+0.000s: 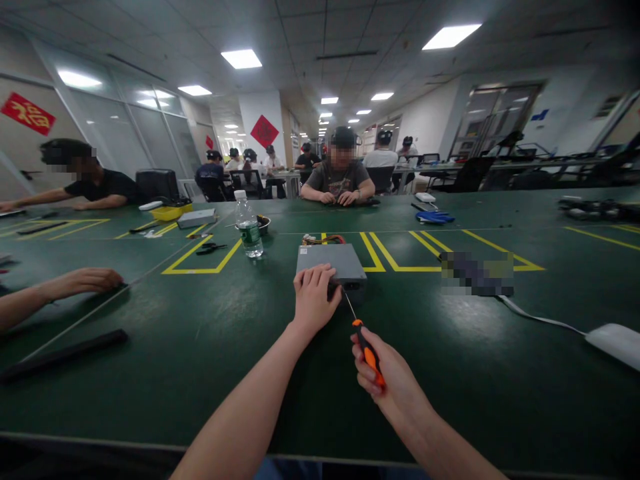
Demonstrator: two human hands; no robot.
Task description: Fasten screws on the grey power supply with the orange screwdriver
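Note:
A grey metal power supply unit (pixel 345 259) lies on the green table in front of me, a bundle of coloured wires (pixel 323 239) at its far side. My left hand (pixel 315 300) grips its near left edge, fingers over the top and thumb at the near face. In my right hand (pixel 390 373) is a screwdriver (pixel 370 357) with an orange and black handle, held in closed fingers. Its thin shaft points up and away to the unit's near face, close to my left thumb. Whether the tip touches a screw cannot be made out.
A water bottle (pixel 249 230) and a metal bowl (pixel 264 225) stand beyond, to the left. Another person's hand (pixel 97 280) rests at left, near a black bar (pixel 75 353). At right, a white cable (pixel 540 319) reaches a white device (pixel 616 343). Blue gloves (pixel 434 217) lie farther back.

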